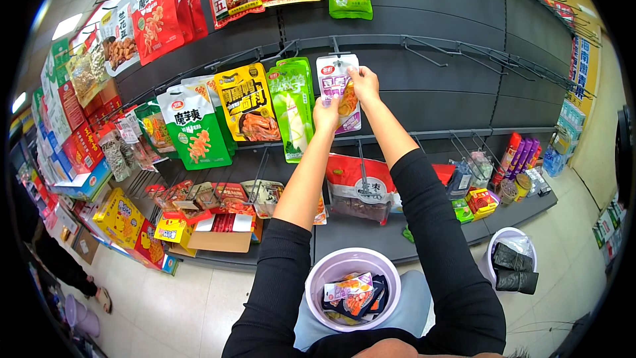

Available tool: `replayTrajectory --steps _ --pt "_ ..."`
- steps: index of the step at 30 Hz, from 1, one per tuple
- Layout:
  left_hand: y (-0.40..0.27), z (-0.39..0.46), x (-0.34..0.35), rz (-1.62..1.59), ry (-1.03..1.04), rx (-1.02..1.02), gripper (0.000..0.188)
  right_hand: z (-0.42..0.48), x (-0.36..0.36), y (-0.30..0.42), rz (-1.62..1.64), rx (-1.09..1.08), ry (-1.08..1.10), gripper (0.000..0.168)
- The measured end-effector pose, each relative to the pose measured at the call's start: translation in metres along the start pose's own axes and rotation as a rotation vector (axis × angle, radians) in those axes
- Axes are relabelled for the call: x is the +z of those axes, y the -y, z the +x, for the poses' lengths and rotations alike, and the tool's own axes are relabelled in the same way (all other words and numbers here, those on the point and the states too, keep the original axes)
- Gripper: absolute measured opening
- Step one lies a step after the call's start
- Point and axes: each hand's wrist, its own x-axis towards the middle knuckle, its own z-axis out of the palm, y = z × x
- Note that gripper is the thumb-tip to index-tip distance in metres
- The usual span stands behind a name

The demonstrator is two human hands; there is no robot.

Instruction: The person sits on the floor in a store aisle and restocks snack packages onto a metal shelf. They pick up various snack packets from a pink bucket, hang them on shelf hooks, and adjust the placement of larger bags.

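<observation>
A white and purple snack packet [332, 79] hangs at a metal display hook, its top edge close below the rail. My right hand [363, 83] grips its right side near the top, and my left hand [326, 113] pinches its lower left part. Just left of it hang green snack packets [290, 109], then a yellow snack packet [247, 102] and a green and white snack packet [195, 127]. A light purple plastic bucket [310, 286] stands at my lap with a similar white and purple packet [349, 287] and several dark packets inside.
Prong hooks [427, 54] stick out to the right. Below are a large red bag of dates [357, 194], an open cardboard box [221, 241] and small goods on the bottom shelf [367, 243]. A second bucket [489, 263] stands right on the floor. A person's leg [67, 268] is at far left.
</observation>
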Motion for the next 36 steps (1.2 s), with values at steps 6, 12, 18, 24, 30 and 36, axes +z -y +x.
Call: replayTrajectory --steps 6,12,18,24,30,36 --pt "0.0 0.0 -0.004 -0.038 0.047 -0.002 0.031 0.001 -0.002 0.001 -0.027 -0.001 0.026 0.025" --pt "0.001 -0.003 -0.009 -0.127 0.078 -0.069 0.036 0.003 -0.001 -0.011 -0.074 0.019 0.031 0.033" --pt "0.023 -0.028 -0.024 -0.183 0.057 -0.169 0.042 -0.008 -0.011 -0.027 -0.142 -0.029 0.06 0.034" --pt "0.045 -0.051 -0.035 -0.148 0.099 -0.328 0.033 -0.03 -0.021 -0.053 -0.135 0.059 0.143 0.034" --pt "0.044 -0.051 -0.033 -0.137 0.138 -0.417 0.031 -0.042 -0.024 -0.054 -0.117 0.108 0.131 0.043" --pt "0.06 -0.095 -0.048 -0.207 0.2 -0.509 0.034 -0.127 -0.035 -0.078 -0.226 -0.132 -0.122 0.053"
